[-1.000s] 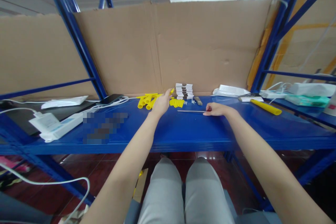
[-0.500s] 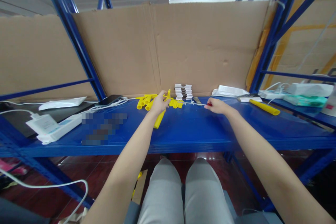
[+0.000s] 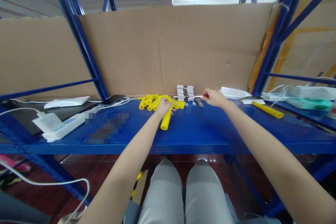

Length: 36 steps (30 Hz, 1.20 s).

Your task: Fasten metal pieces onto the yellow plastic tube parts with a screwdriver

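Observation:
My left hand (image 3: pixel 164 106) is closed around a yellow tube (image 3: pixel 165 123), whose round end points toward me. Several more yellow tubes (image 3: pixel 144 102) lie in a pile just behind and left of it, and flat yellow pieces (image 3: pixel 180 105) lie to its right. My right hand (image 3: pixel 215 97) grips the red handle of a screwdriver (image 3: pixel 206 95), its thin metal shaft pointing left toward a stack of white packets with dark marks (image 3: pixel 185 92). Small white bits (image 3: pixel 194 104) and a short grey metallic piece (image 3: pixel 199 102) lie below the shaft.
A blue shelf (image 3: pixel 210 129) carries everything, backed by a cardboard sheet (image 3: pixel 199 49). A lone yellow tube (image 3: pixel 267 110) and a white packet (image 3: pixel 235 92) lie right. On the left are a power strip (image 3: pixel 65 126), white cables (image 3: pixel 118 103) and a black phone (image 3: pixel 113 99).
My left hand has moved slightly right and now holds the front yellow tube, which has shifted right. My right hand has moved the screwdriver back, closer to the white stack. The view has shifted slightly.

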Each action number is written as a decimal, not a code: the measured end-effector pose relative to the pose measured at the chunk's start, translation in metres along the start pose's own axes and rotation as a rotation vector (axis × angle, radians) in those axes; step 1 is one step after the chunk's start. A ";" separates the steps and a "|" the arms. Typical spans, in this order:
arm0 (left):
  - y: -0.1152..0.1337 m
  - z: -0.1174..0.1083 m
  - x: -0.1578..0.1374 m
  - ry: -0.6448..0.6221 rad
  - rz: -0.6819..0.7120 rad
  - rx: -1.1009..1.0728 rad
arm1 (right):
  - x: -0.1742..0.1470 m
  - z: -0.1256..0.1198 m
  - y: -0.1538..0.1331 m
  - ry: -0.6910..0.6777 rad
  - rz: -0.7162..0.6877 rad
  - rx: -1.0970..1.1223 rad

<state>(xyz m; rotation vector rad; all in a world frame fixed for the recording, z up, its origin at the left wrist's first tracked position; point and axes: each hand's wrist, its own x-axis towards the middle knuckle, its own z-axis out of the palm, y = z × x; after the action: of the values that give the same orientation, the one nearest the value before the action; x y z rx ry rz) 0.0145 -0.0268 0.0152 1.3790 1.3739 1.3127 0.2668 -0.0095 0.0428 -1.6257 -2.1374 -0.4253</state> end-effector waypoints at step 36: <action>0.004 -0.005 -0.004 0.042 -0.076 -0.001 | 0.010 0.036 -0.025 0.145 -0.136 0.066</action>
<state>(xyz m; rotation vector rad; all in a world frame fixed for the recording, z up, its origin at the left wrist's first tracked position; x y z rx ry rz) 0.0112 -0.0323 0.0197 1.2930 1.4389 1.2988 0.2357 0.0094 0.0174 -1.3759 -2.1368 -0.4935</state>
